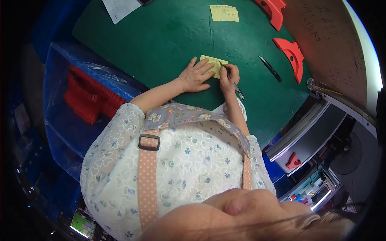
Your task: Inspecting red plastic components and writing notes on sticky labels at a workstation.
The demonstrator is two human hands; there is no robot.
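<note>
A small yellow paper note [207, 59] with handwriting lies on the green table in front of me. My left hand [196, 75] rests flat on its left part, fingers spread. In my right hand [229, 79] is a pen [240, 93], gripped between thumb and fingers. Its tip points at the upper right of the note, and its rear end sticks out toward the lower right. Whether the tip touches the paper I cannot tell.
A craft knife [270, 68] lies to the right, near two curved red plastic parts [292, 58]. Another yellow note [224, 13] and a white sheet [120, 9] lie farther off. Left of me, a blue-lined bin [60, 116] holds red parts [86, 98]. A brown board [333, 44] borders the table's right.
</note>
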